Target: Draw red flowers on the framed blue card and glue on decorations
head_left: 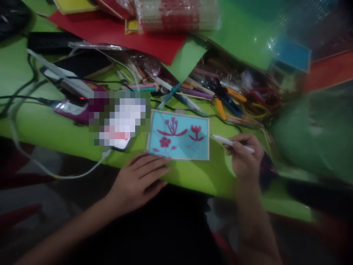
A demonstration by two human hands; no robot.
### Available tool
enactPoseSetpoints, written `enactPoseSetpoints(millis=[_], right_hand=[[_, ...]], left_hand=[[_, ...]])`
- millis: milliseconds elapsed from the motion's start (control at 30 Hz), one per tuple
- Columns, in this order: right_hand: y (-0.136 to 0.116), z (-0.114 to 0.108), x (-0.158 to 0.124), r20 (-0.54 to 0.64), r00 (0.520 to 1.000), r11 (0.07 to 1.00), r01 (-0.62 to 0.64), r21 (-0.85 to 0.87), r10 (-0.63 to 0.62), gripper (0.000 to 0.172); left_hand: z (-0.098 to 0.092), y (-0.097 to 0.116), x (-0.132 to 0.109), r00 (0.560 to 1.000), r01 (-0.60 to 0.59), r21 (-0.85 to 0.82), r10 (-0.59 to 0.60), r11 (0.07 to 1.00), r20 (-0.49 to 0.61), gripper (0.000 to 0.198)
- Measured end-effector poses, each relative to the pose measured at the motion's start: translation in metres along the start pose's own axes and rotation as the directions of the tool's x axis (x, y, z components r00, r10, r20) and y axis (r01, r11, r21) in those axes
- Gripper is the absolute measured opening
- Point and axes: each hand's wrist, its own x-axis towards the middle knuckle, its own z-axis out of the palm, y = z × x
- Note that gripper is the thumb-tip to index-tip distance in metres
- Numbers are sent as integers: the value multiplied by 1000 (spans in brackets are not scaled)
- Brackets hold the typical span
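Note:
A light blue card (179, 136) with red flower shapes and a pale frame lies on the green table (41, 125) near its front edge. My left hand (140, 176) lies flat with fingers stretched out, its fingertips touching the card's lower left corner. Just right of the card, my right hand (244, 154) is closed around a white pen (231, 142), whose tip points left toward the card's right edge.
Behind the card lies a heap of pens, pencils and orange-handled pliers (220, 99). A phone (121, 143) on a white cable sits left of the card, with a purple device (74, 106) beyond it. Red paper (116, 33) and green paper (187, 59) cover the back.

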Motion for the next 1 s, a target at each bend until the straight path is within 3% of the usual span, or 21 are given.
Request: enactPoseSetpoints(millis=[167,367,533,733,1000], right_hand=[[-1,1,-2,-9,1000,1000,20,19,-20,12],[1,2,-2,-24,1000,1000,12,6,-11,12],[3,2,-1,-26,999,1000,23,3,-22,15],[4,3,-1,-19,999,1000,27,8,-27,12],[4,3,-1,-17,999,999,31,32,-30,10]], left_hand=[[1,0,-5,999,34,-10,-34,999,4,30],[7,2,0,999,-6,1,6,1000,34,34],[9,-2,-1,999,-38,-37,37,999,-22,37],[2,-7,-1,994,8,4,-8,1000,-111,38],[4,-9,1,997,16,37,-13,999,-75,36]])
